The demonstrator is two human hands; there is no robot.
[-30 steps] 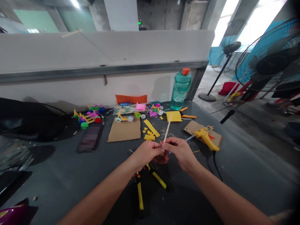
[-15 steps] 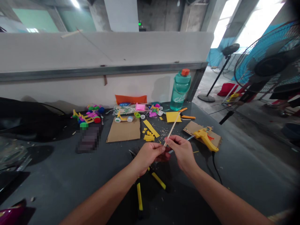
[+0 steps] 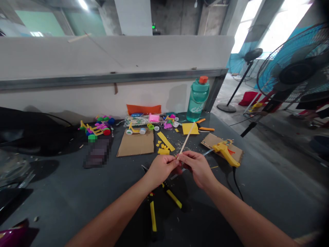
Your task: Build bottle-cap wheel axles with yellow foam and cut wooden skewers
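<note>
A thin pale wooden stick (image 3: 186, 139) slants up and away from the fingertips of both hands. My left hand (image 3: 162, 168) pinches its lower end between thumb and fingers. My right hand (image 3: 197, 167) is closed on the same stick, its fingertips touching those of the left. Just below the hands lie pliers with yellow and black handles (image 3: 174, 199), partly hidden by my left hand. Beyond the fingers are a yellow strip (image 3: 166, 141), small yellow pieces (image 3: 163, 151) and pale crumbs on the dark table.
A yellow glue gun (image 3: 226, 153) rests on cardboard at the right. Another cardboard sheet (image 3: 136, 143), colourful wheeled toys (image 3: 99, 128), a yellow sheet (image 3: 190, 128), orange-handled pliers (image 3: 206, 129) and a green bottle (image 3: 198, 99) lie or stand farther back. A fan (image 3: 295, 72) stands at right.
Both hands have shifted slightly left, and the stick's upper end has moved left with them. The fingertips now pinch closer together near the stick's lower end.
</note>
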